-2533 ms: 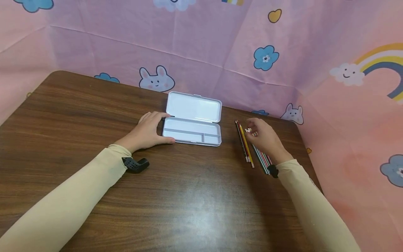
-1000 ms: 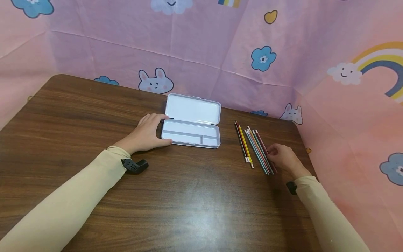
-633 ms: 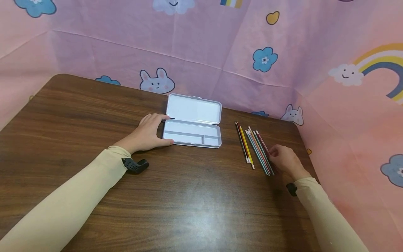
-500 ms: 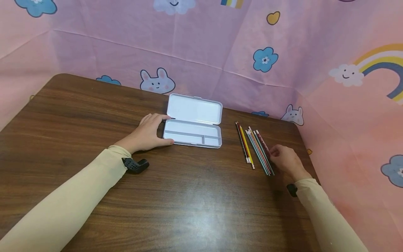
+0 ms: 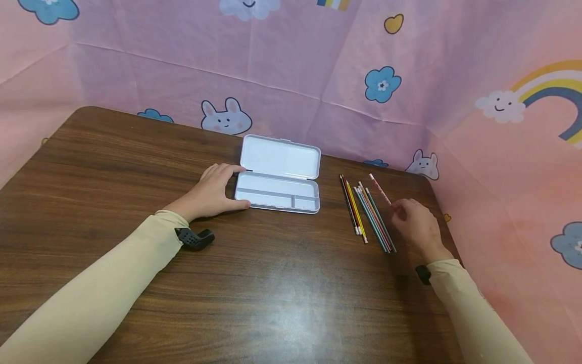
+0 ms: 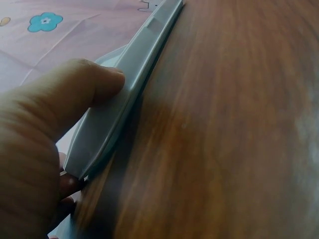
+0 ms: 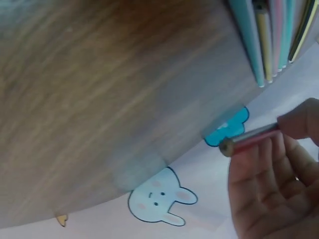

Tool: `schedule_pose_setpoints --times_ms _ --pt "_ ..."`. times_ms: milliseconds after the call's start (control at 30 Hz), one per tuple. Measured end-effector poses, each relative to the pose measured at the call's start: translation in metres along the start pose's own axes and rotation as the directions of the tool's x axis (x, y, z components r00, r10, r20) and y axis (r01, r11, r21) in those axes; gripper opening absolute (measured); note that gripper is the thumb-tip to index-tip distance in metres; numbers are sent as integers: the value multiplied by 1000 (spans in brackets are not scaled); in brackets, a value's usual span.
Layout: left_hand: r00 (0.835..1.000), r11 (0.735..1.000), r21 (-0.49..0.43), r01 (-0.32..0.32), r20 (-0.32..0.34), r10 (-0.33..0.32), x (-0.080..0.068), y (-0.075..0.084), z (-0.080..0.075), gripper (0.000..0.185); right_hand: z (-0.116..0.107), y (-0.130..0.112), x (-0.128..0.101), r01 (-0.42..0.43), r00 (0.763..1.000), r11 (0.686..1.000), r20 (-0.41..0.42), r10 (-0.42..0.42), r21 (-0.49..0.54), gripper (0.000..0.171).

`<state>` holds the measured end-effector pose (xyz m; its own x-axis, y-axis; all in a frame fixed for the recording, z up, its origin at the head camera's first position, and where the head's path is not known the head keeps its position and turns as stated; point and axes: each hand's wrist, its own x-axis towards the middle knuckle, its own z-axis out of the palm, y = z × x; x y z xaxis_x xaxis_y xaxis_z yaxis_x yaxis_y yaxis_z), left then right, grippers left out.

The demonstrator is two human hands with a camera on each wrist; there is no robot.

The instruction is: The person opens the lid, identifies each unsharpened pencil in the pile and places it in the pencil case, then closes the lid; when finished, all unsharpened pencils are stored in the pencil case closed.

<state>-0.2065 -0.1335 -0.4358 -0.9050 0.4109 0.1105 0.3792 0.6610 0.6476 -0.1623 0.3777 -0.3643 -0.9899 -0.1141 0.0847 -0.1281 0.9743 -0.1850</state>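
My left hand [image 5: 206, 194] grips the left end of a white pencil case [image 5: 259, 182], thumb on its front wall and fingers around the back corner. The case lies with its lid [image 5: 280, 157] tipped back, showing divided compartments. In the left wrist view the thumb presses the side of the case [image 6: 117, 107]. At the right, my right hand [image 5: 416, 222] pinches a red patterned pencil [image 5: 380, 189] with a white end pointing away from me. The right wrist view shows the opposite end of this pencil [image 7: 249, 140] sticking out between thumb and fingers, raised off the table.
Just left of the right hand lies a row of several pencils [image 5: 375, 220], green, red and orange. Beside them is a smaller group of dark and yellow pencils [image 5: 354, 210]. A patterned pink cloth [image 5: 291, 65] hangs behind the wooden table [image 5: 254, 283].
My right hand has moved from the far ends of the pencils to the red pencil on the row's right, gripped it and lifted it away from the others. The left hand stays on the case.
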Motion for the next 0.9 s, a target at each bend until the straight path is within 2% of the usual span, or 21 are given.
schedule_pose_setpoints --times_ms 267,500,700,900 --pt "1000 1000 5 -1 -2 1 0 0 -1 91 1 -20 2 108 986 994 -124 -108 -7 23" --pt "1000 1000 5 4 2 -4 0 1 -1 92 4 -40 4 238 940 971 -247 -236 -21 19" --pt "1000 1000 7 5 3 -5 0 1 -2 91 3 -58 11 300 911 953 -283 -300 -43 18" --pt "1000 1000 6 6 7 -6 -1 3 -2 91 2 -80 18 386 870 921 -308 -385 -58 19"
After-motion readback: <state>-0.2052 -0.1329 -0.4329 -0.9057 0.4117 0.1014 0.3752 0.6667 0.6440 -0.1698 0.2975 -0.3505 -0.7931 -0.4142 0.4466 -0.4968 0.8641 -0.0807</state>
